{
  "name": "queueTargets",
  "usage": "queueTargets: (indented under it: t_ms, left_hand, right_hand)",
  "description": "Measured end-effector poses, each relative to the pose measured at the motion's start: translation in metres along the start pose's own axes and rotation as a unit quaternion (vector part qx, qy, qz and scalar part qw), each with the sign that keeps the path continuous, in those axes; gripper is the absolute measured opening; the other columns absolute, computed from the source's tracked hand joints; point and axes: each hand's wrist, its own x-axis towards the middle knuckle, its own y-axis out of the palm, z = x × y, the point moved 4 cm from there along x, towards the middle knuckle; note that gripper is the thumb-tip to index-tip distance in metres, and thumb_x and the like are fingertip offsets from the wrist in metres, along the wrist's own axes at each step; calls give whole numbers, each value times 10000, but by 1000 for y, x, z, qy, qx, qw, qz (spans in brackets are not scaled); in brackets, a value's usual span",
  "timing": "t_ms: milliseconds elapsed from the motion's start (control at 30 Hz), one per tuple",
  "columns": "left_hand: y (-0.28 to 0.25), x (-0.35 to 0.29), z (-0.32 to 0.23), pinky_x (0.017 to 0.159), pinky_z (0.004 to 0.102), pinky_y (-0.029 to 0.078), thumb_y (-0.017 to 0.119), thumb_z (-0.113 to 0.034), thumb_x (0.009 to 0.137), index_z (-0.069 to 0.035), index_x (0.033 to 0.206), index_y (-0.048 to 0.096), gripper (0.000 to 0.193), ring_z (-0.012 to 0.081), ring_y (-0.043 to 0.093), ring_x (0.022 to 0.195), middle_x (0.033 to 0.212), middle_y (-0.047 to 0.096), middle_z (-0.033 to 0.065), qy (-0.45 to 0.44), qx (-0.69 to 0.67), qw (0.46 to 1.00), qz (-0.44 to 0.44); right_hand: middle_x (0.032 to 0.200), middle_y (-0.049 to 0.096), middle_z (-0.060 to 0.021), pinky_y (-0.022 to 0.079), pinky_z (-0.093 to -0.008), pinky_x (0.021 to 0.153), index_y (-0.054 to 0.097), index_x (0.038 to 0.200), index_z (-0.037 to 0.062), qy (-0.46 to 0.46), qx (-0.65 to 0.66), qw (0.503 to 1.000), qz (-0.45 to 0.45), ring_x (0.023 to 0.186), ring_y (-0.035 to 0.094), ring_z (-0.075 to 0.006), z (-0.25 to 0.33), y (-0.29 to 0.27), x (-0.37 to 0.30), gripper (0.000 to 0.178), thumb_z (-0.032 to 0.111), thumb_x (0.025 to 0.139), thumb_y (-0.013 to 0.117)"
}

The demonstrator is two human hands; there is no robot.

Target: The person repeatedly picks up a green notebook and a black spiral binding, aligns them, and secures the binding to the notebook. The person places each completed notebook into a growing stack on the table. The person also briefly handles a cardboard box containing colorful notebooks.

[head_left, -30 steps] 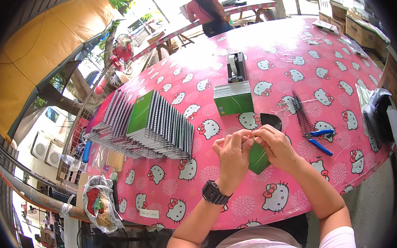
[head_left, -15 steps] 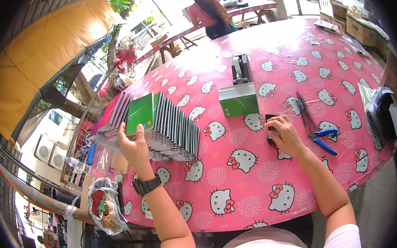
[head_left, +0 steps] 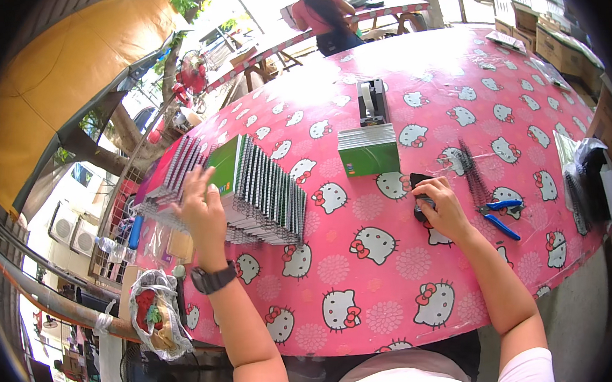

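Note:
My left hand (head_left: 203, 210) is raised with its fingers apart at the left side of a long row of spiral-bound notebooks (head_left: 263, 193), with green covers. It holds nothing; whether its fingertips touch the notebooks is unclear. Beside it, farther left, lies a group of pink-covered spiral notebooks (head_left: 172, 172). My right hand (head_left: 441, 207) is closed around a small black object (head_left: 419, 214) on the table, mostly hidden by the fingers. A shorter stack of green notebooks (head_left: 370, 157) stands ahead, in front of a black tape dispenser (head_left: 371, 103).
Blue-handled pliers (head_left: 498, 222) and black spiral coils (head_left: 470, 174) lie right of my right hand. A plastic bag with things in it (head_left: 158, 315) is at the table's left edge. Cardboard boxes (head_left: 556, 46) stand far right. Another person (head_left: 323, 18) is by a back table.
My left hand has shifted a little left, and its fingers have lifted and turned away from the green notebooks' cover. The right hand stays on the black object.

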Motion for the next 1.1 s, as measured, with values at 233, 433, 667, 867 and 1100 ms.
queueTargets:
  t_ms: [233, 433, 667, 867, 1100]
  left_hand:
    - [115, -40, -154, 918, 365, 418, 647, -110, 814, -81, 989, 672, 180, 244, 581, 993, 1007, 653, 73, 275, -212, 935, 68]
    - [240, -39, -148, 905, 375, 426, 671, -166, 787, -89, 1011, 675, 237, 235, 594, 1000, 1044, 655, 42, 274, -110, 951, 87]
    - [252, -26, -149, 849, 367, 449, 665, -157, 777, -109, 918, 692, 151, 236, 611, 926, 911, 671, 29, 285, -126, 942, 126]
    - [185, -24, -138, 763, 383, 463, 680, -131, 760, -83, 875, 668, 125, 292, 603, 745, 821, 642, 82, 231, -205, 931, 194]
    - [113, -86, -138, 677, 352, 478, 649, -39, 764, -80, 905, 657, 147, 260, 592, 758, 777, 583, 77, 236, -220, 904, 281]
  right_hand:
    - [933, 633, -109, 432, -375, 832, 642, 888, 20, 32, 1, 996, -86, 939, 533, -291, -22, -8, 2, 146, 2, 747, 612]
    - [922, 628, -101, 432, -395, 841, 652, 925, 49, 32, -130, 981, -139, 961, 533, -290, -45, -41, 12, 195, 27, 734, 621]
    - [956, 647, -137, 468, -403, 840, 647, 968, 33, 294, -252, 920, -63, 987, 586, -299, -108, -82, 0, 382, 340, 757, 735]
    - [950, 654, -172, 478, -417, 804, 640, 954, 0, 297, -144, 942, -60, 931, 618, -320, -109, -78, 3, 296, 248, 800, 690]
    - [940, 622, -186, 462, -431, 810, 617, 980, -13, 212, -187, 953, -108, 913, 591, -336, -76, -84, 7, 186, 114, 854, 565]
